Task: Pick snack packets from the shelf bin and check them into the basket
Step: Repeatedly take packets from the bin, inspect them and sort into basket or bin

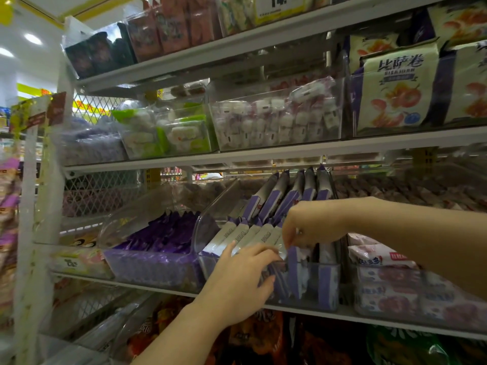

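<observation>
Nearest to me, the left hand point(242, 283) reaches over the front rim of the clear bin point(325, 264). Its fingers curl round the front packets point(279, 281) and its thumb lies against the row behind them. I read it as grasping those packets, though blur hides how many.

Just above the bin, the right hand point(311, 225) comes in from the right. Its fingertips pinch the top edge of one white-and-purple packet point(276, 239) that stands in the bin.

More packets stand in a row point(245, 234) inside the bin. A rear row point(287, 196) leans upright at the bin's back.

The bin sits on a grey shelf point(342, 316). Just left of the bin is a second bin of purple packs point(158, 233). Just right of it lie pink packs point(379, 256). Under the bin I see orange packs point(253, 335).

Above the bin, on the next shelf up, a clear tub point(276, 122) holds pale wrapped sweets.
</observation>
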Tool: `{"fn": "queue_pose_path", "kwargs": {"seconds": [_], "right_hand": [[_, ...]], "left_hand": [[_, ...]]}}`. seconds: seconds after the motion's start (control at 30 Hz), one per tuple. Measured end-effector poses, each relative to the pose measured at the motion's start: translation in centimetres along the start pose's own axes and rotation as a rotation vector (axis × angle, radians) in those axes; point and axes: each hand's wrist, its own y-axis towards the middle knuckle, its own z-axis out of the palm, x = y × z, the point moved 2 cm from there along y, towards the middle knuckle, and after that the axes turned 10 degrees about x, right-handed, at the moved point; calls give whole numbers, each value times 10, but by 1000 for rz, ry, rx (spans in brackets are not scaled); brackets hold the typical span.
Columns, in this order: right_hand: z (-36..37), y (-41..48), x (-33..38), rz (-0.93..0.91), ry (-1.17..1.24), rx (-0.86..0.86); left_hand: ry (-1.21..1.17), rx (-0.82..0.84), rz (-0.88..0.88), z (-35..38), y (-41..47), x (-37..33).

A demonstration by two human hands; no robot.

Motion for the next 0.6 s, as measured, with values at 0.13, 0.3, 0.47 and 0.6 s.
{"fn": "queue_pose_path", "kwargs": {"seconds": [0.13,0.3,0.47,0.6], "right_hand": [[-27,-9,-12,42,189,-151],[-42,-32,-6,11,418,-334],[-52,-53,34,-99,538,-584],[-45,-61,76,-256,525,-637]], "left_hand": [[-56,31,-16,-5,-1,1],[-396,69,-103,-21,-13,0],[-959,-140,-224,-50,-30,-1],[-1536,-191,-219,-59,-59,11]]}}
